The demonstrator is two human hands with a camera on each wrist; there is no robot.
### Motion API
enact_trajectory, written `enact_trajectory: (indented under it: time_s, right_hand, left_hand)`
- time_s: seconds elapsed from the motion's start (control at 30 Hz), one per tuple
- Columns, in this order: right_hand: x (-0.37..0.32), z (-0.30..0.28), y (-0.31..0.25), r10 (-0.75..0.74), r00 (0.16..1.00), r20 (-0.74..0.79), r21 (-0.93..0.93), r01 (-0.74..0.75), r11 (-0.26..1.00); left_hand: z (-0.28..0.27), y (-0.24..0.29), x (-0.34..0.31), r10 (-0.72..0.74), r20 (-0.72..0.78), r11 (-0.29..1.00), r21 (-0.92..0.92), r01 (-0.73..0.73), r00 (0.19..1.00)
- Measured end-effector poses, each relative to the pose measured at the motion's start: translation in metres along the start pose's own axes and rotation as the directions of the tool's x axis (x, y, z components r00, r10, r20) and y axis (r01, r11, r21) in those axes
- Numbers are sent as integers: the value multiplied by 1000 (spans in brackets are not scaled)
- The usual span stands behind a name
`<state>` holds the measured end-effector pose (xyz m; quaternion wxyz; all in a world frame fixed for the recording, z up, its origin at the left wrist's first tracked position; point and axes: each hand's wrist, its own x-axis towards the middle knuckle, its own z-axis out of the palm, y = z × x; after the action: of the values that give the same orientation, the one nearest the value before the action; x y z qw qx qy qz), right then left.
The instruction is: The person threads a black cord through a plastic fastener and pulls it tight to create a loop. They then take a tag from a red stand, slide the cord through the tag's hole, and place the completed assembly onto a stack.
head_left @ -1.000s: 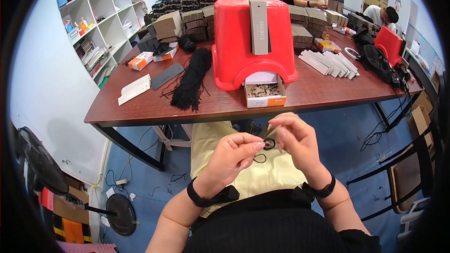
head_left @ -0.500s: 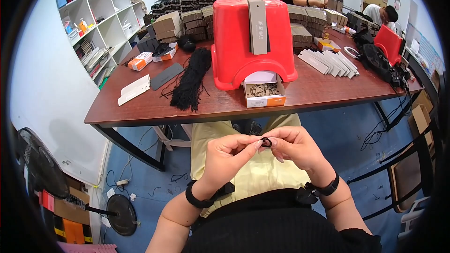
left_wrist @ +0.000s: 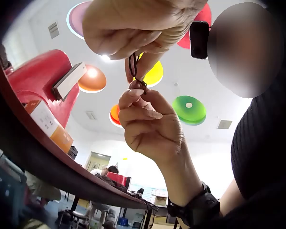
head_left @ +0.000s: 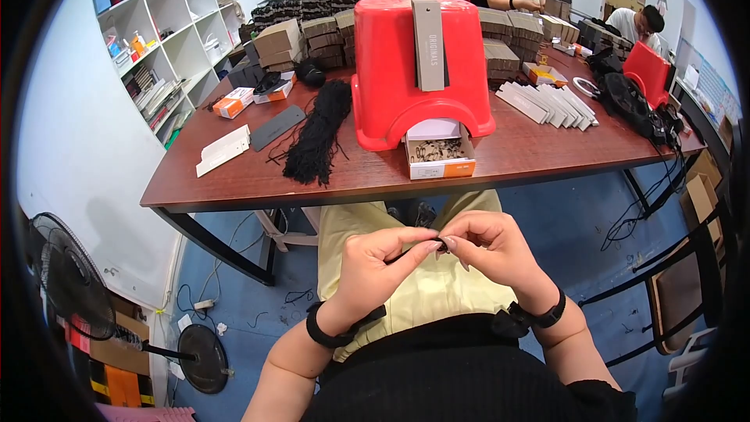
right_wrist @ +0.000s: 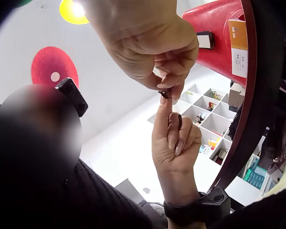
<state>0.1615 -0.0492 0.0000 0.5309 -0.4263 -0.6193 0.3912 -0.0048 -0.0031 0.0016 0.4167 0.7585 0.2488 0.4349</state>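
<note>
Above the lap, both hands work fingertip to fingertip on a thin black cord [head_left: 443, 245]. My left hand [head_left: 381, 262] pinches it between thumb and forefinger, with a cord loop [left_wrist: 132, 64] hanging at its fingers in the left wrist view. From the other side my right hand [head_left: 497, 251] pinches the cord at a small dark knot [right_wrist: 165, 94]. Part of the cord is hidden behind the fingertips. Ahead on the table, an open box [head_left: 442, 169] of small metal pins sits under an upturned red stool [head_left: 391, 70].
A grey tag [head_left: 428, 43] printed ORIGINALS leans on the stool. Left of it lie a bundle of black cords [head_left: 319, 133] and a dark tag [head_left: 278, 126]; pale tags [head_left: 547, 106] fan out to the right. The table edge [head_left: 351, 196] runs just beyond the hands.
My right hand has come down and in to meet the left, and now pinches the cord. The ring of cord visible between the fingertips has become smaller.
</note>
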Motion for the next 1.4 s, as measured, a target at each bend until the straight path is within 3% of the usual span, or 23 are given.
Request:
enact_trajectory:
  time_s: [0.07,0.2,0.37,0.5,0.57,0.6,0.73,0.8,0.9,0.97,1.03,1.4]
  right_hand:
    - [-1,-2,-2,0,1000,30,-45,1,999]
    - [-5,-5,-1,-39,999,35,-61,41,997]
    - [-7,-3,-4,-106,992,62,-2,107,994]
    - [-5,-4,-2,-159,984,79,48,156,987]
    - [-2,-4,-2,-67,997,38,255,55,965]
    - [-2,-7,-1,-44,992,118,325,4,946]
    - [0,-1,-3,-62,992,108,326,24,945]
    - [0,-1,-1,-95,986,139,158,72,985]
    - [-1,0,1,-102,973,207,60,92,994]
    - [-3,2,7,-35,982,185,140,9,990]
    - [-4,2,10,113,967,230,329,-186,926]
    - [-5,-2,4,89,976,201,286,-146,947]
  left_hand:
    - [-3,-1,-2,-110,43,988,-106,114,993]
    - [-7,-1,-3,-153,-8,963,-227,147,988]
    - [-10,-1,-4,-228,75,877,-417,238,971]
    - [-8,0,-3,-229,98,884,-396,249,969]
    - [-8,1,-2,-229,118,879,-401,258,966]
    - [-8,0,-2,-229,118,879,-402,257,966]
    - [-8,0,-1,-245,126,871,-406,275,961]
    - [-8,0,-1,-258,126,859,-424,287,958]
    - [-9,3,0,-269,145,836,-455,306,952]
    - [-8,7,1,-213,160,796,-544,266,964]
    - [-9,5,0,-205,182,777,-567,273,962]
    - [-10,1,-2,-239,172,760,-580,294,956]
